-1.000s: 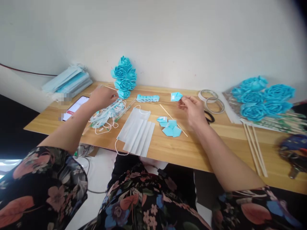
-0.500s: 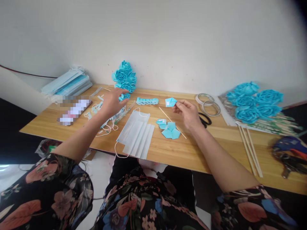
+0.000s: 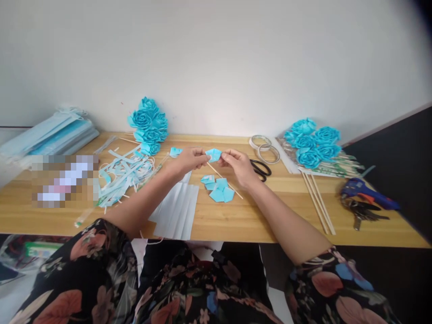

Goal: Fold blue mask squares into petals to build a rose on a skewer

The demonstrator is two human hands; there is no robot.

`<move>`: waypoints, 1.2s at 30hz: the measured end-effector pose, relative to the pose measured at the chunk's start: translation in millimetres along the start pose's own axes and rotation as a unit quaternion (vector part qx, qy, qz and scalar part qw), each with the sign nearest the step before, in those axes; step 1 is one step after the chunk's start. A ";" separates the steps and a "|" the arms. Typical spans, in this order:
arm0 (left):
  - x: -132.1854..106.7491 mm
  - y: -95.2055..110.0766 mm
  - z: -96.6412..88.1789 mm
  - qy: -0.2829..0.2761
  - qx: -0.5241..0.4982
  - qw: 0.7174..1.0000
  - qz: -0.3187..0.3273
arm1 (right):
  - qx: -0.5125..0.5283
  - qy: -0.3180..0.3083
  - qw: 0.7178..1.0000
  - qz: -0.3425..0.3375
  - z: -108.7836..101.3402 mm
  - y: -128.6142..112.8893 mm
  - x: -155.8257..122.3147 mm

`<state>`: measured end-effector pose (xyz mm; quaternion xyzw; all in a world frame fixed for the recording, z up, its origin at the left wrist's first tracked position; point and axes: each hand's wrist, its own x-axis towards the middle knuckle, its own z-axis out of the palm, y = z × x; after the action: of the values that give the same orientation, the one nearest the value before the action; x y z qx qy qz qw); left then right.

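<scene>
Between my two hands is a small folded blue petal (image 3: 213, 155), raised above the table. My left hand (image 3: 192, 160) pinches its left edge, and my right hand (image 3: 236, 165) pinches its right edge. Below them lie several similar blue folded pieces (image 3: 222, 191) in a cluster, with a thin wooden stick (image 3: 233, 188) beside it. White pleated face masks (image 3: 177, 210) lie under my left forearm, partly covered. Another blue folded piece (image 3: 176, 151) shows just behind my left hand, mostly hidden.
Blue flowers (image 3: 148, 123) stand at the back left, and more blue flowers (image 3: 313, 141) lie at right. Cut strips (image 3: 124, 171), a mask stack (image 3: 50, 135), tape rolls (image 3: 269, 153), black-handled scissors (image 3: 261, 171), wooden sticks (image 3: 319, 202) and a blue glue gun (image 3: 367, 193) are around.
My left hand has come right and closed on the petal's left edge. My right hand, still pinching the petal, has moved left. The camera view has shifted too.
</scene>
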<state>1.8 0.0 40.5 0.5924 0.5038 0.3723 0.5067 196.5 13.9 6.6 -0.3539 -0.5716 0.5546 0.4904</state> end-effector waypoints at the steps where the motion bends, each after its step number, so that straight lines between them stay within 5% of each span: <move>1: 2.5 -1.4 2.9 0.014 -0.022 1.000 0.001 | 0.014 0.000 1.000 0.005 -0.6 0.8 0.4; 9: 6.1 -11.9 20.9 0.040 -0.124 0.990 0.056 | -0.057 0.003 0.998 0.006 5.1 -3.1 -1.8; 18: 1.2 -15.4 16.3 0.069 -0.123 0.988 0.064 | -0.169 0.008 0.985 -0.019 6.7 -5.7 -4.5; 30: -0.8 -22.3 20.8 0.052 -0.128 0.988 0.070 | -0.160 -0.009 0.987 -0.016 6.6 -6.9 -4.9; 36: -5.0 -20.4 23.7 0.167 -0.005 0.975 0.144 | -0.197 0.021 0.979 -0.041 6.6 -7.0 -4.7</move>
<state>18.8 -10.6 15.9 0.5853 0.4889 0.5376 0.3598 192.4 6.6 13.3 -0.4315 -0.6731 0.4027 0.4457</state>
